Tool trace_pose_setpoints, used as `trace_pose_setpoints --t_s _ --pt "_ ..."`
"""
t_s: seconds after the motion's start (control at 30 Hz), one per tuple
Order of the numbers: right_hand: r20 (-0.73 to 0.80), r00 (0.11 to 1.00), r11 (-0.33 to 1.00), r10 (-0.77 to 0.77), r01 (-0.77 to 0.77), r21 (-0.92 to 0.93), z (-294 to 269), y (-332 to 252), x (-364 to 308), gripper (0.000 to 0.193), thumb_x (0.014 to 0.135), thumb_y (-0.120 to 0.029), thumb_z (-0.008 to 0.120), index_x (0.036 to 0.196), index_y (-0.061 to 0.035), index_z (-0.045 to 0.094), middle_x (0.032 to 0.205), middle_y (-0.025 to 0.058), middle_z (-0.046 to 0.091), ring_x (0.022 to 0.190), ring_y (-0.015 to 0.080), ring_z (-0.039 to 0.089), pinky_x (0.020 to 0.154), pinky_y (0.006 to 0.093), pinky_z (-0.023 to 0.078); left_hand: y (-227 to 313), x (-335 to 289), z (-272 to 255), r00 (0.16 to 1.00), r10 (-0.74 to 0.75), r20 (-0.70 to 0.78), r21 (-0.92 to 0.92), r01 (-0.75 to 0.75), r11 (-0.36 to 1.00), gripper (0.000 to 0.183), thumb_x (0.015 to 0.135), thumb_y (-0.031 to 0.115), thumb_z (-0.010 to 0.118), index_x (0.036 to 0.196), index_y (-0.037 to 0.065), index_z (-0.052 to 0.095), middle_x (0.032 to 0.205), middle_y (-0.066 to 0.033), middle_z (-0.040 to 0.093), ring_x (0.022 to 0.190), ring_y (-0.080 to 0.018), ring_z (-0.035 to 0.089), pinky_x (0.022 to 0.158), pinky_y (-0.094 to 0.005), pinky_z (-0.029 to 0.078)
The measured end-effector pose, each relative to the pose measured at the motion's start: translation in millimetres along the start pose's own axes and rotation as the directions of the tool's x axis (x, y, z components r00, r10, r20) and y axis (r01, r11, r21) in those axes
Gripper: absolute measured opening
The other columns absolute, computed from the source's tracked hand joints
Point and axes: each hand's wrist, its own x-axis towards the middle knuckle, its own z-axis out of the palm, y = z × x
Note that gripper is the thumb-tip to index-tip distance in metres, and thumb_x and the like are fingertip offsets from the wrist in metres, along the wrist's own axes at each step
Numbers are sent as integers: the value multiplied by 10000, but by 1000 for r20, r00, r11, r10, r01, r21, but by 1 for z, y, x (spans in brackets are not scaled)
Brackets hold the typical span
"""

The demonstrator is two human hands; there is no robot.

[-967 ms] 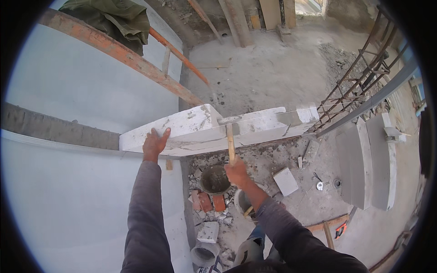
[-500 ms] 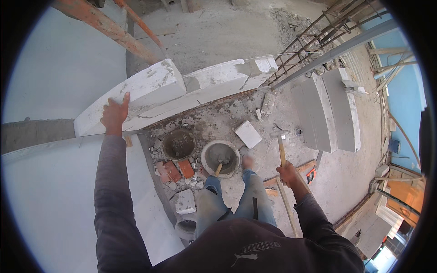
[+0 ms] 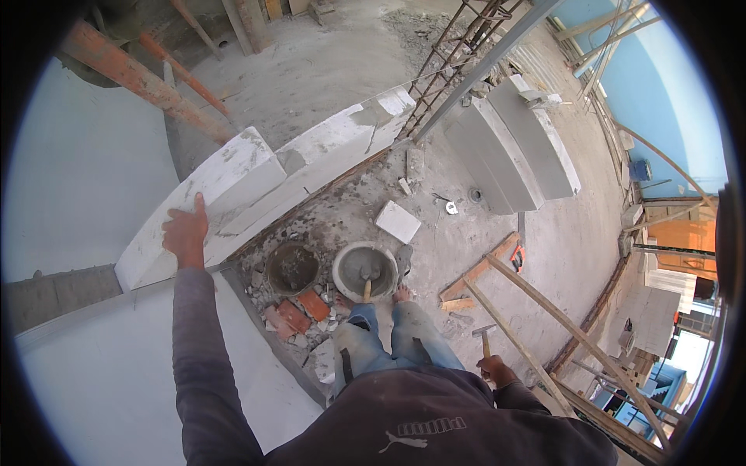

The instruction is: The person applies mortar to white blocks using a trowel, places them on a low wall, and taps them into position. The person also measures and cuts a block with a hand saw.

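A large white aerated-concrete block (image 3: 237, 171) lies on the upper course at the left end of a low block wall (image 3: 334, 159). My left hand (image 3: 186, 234) rests on this block, fingers laid over its edge and thumb extended. Low on my right side, near my hip, my right hand (image 3: 496, 370) is closed round the wooden handle of a hammer (image 3: 483, 339), its metal head pointing up. Grey mortar is smeared on the wall's top and joints. Between my feet and the wall stands a round tub of mortar (image 3: 342, 268) with a wooden-handled tool (image 3: 367, 289) in it.
Beside the tub are a dark bucket (image 3: 292, 269), red brick pieces (image 3: 294, 317) and rubble. A small white block (image 3: 397, 222), a tape measure (image 3: 451, 207), an orange-handled saw (image 3: 518, 255) and timber strips (image 3: 536, 303) lie rightward. Big blocks (image 3: 497, 155) stand beyond; orange props (image 3: 148, 81) lean far left.
My right hand has lowered the hammer toward my hip. My view has turned, shifting the scene leftward on the right side. My left hand stays on the block.
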Motion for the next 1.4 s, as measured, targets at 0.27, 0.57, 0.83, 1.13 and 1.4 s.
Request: trace_pose_setpoints --t_s 0.27,0.57,0.83,1.13,1.4 --pt "9 979 941 -205 200 -272 34 -8 -34 220 836 -122 702 717 53 639 625 150 641 519 269 657 472 419 519 -3 -4 -15 998 60 32 -43 -58 997 999 938 803 401 1476 -36 473 1346 -322 579 1226 -437 623 985 -570 484" --pt "26 937 666 -349 268 -696 24 -12 -72 243 814 -179 690 809 56 750 749 149 752 662 228 751 620 362 604 -56 -14 5 959 240 -152 -280 -275 920 704 1011 537 521 1442 -19 511 1435 -286 545 1291 -436 579 1059 -552 464" --pt "-76 935 748 -346 226 -624 12 -37 -89 238 792 -175 721 820 60 752 767 156 755 699 248 763 641 374 605 -191 -122 73 902 66 -426 -629 -348 696 524 954 235 707 1380 -36 566 1392 -253 596 1302 -425 565 1105 -484 452" --pt "101 942 537 -320 268 -800 7 -75 -63 276 753 -186 763 842 76 759 784 168 757 697 256 760 619 383 596 -371 -247 83 912 -339 -232 -572 155 806 393 1002 260 659 1279 -18 646 1235 -190 698 1068 -323 710 895 -444 572" --pt "27 926 589 -376 261 -765 20 -117 -78 231 768 -165 773 786 63 739 773 170 744 653 252 737 591 400 581 -412 -280 48 872 -433 -230 -553 249 795 366 988 293 653 1187 -12 691 1016 -185 768 872 -315 750 760 -418 593"
